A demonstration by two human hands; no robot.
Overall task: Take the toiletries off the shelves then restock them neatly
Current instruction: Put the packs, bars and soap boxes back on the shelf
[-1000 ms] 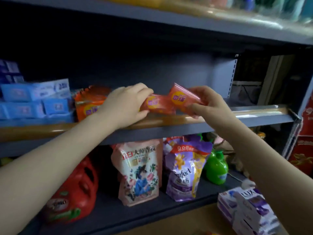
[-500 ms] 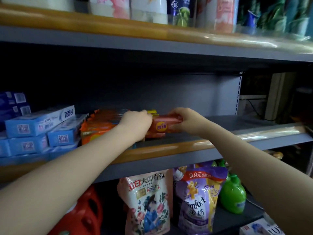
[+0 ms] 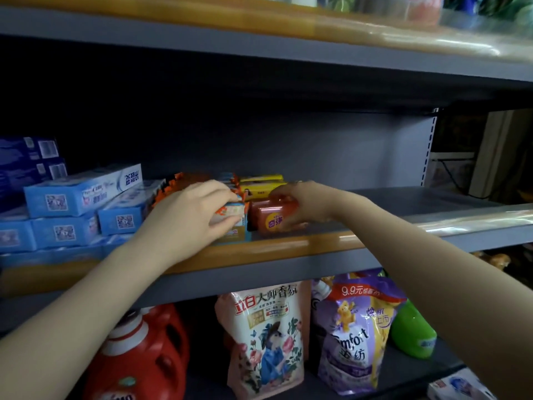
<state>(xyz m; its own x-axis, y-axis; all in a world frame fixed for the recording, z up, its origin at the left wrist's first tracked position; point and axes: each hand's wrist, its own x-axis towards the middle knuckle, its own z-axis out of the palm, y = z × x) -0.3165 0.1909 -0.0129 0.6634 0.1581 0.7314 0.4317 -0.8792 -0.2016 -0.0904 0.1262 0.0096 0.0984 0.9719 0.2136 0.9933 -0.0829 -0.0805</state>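
Both bare arms reach up and in to the middle shelf (image 3: 288,252), forearms slanting toward each other. The left hand (image 3: 199,215) lies palm down, wrist a little raised, fingers bent over the top of a light blue and orange soap pack (image 3: 230,216) at the front of the row, holding it against the packs behind. The right hand (image 3: 305,204) comes in from the right with the wrist bent, its fingers curled over the top and far end of a red soap bar (image 3: 271,216), thumb side toward the camera, gripping it.

Half a second ago the two hands were bunched closer together around the red bar, which sat higher, partly hidden between them. Now the left hand has moved off it onto the neighbouring pack, and the red bar sits down on the shelf board just behind the orange front lip, its yellow round label plainly showing. The view has also shifted so the shelf appears lower and nearer.

The red bar lies flat with its long axis running left to right along the shelf front, label face turned outward. It touches the blue and orange pack on its left. Behind it lie yellow soap packs (image 3: 261,183), also lengthwise across. Further left are blue toothpaste boxes (image 3: 83,192), stacked with their ends pointing out.

On the shelf below stand a red detergent jug (image 3: 144,359), a pink refill pouch (image 3: 265,342), a purple Comfort pouch (image 3: 354,333) and a green bottle (image 3: 412,333).
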